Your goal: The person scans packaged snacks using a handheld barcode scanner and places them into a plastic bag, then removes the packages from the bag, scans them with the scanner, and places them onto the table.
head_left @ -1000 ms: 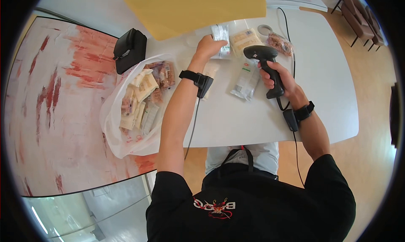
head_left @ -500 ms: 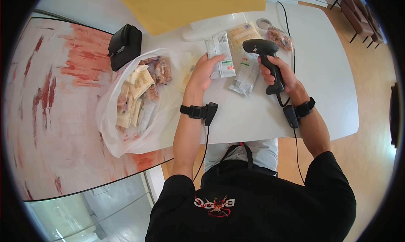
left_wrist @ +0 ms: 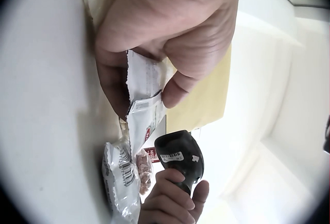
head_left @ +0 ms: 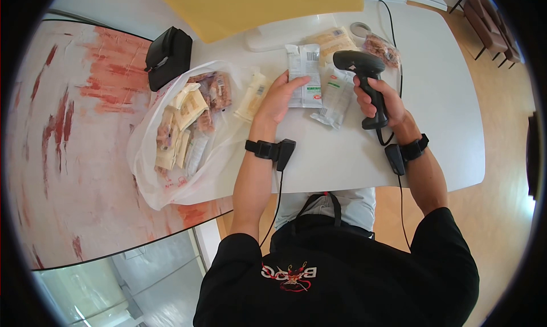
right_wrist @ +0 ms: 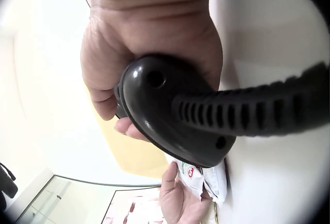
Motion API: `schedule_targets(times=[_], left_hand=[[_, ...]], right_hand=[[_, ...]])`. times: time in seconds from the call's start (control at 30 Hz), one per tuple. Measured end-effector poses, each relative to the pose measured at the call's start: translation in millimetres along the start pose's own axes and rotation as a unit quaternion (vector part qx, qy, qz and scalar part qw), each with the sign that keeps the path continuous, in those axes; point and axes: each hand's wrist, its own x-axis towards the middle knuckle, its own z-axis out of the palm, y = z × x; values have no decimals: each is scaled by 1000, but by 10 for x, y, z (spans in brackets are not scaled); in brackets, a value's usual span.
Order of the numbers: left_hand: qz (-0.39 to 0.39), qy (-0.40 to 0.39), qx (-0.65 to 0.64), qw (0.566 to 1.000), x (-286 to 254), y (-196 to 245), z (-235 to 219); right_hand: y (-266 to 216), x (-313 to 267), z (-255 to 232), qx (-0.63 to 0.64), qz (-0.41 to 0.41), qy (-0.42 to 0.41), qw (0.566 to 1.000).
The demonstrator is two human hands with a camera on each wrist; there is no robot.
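In the head view my left hand (head_left: 277,97) pinches a white-and-silver packet (head_left: 305,79) by its left side, thumb on top, barcode facing up. My right hand (head_left: 387,103) grips the handle of a black barcode scanner (head_left: 359,62), its head pointing left above a second silver packet (head_left: 334,102) lying on the table. The left wrist view shows the pinched packet (left_wrist: 144,87) between thumb and fingers, with the scanner (left_wrist: 180,154) beyond it. In the right wrist view the scanner's handle base (right_wrist: 170,110) and ribbed cable fill the middle.
A plastic bag (head_left: 145,170) of packets stands at the left, a cream packet (head_left: 250,96) beside it. A black case (head_left: 169,59) is behind. Further back lie a yellow sheet (head_left: 262,7), a noodle-like pack (head_left: 332,41), a tape roll (head_left: 360,29), a brown snack pack (head_left: 383,49) and a cable.
My left hand has drawn the packet from the back of the table toward me and turned its barcode side up. The scanner in my right hand has shifted slightly right.
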Motion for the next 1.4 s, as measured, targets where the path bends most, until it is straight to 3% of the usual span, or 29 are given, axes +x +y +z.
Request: schedule_targets(times=[0.23, 0.33, 0.4, 0.47, 0.53, 0.63, 0.87, 0.97, 1.1, 1.17, 1.4], left_hand=[[-15, 33, -31, 999, -101, 96, 29], [41, 104, -27, 993, -319, 104, 38], [154, 249, -96, 951, -540, 94, -81], [307, 365, -69, 876, -753, 107, -213], [271, 483, -79, 829, -1058, 272, -301], [255, 533, -88, 802, -1291, 330, -854], [223, 576, 10, 786, -1431, 993, -1519], [303, 531, 59, 789, -1359, 1206, -1720], [272, 541, 88, 791, -1285, 1208, -1865], [170, 569, 111, 797, -1329, 1161, -1864], [272, 542, 42, 794, -1236, 1026, -2185]], right_hand=[[-11, 16, 37, -5, 2, 27, 1000], [-12, 19, 32, -6, -2, 25, 1000], [-10, 17, 43, -5, 0, 26, 1000], [-7, 19, 34, -3, 1, 29, 1000], [3, 20, 18, 11, 11, 33, 999], [8, 20, 51, 2, 3, 42, 999], [-5, 27, 15, -1, 7, 23, 1000], [0, 28, 24, -2, 4, 17, 1000], [-11, 23, 45, -11, 1, 22, 1000], [-12, 20, 55, -17, 1, 26, 1000], [-2, 13, 45, -21, 3, 28, 999]])
